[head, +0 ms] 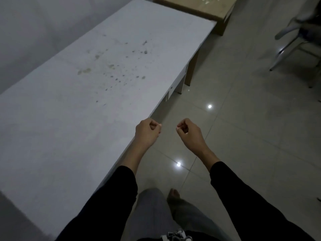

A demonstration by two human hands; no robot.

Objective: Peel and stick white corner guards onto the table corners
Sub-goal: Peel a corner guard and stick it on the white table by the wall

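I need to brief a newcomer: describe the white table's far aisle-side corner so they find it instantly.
Start at the long white table against the left wall. Follow its floor-side edge to the far corner. Unlike the other corners, it juts over the tiles right beside the brown table's leg.

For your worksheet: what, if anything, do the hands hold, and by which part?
Cannot tell. The left hand and right hand have curled fingers, but no object shows clearly.

Dim grey light, lamps glaring as white spots on the glossy floor [243, 136], counter [69, 119] looking flat and soft, wide-angle edges bending, chair [293, 44] blurring.
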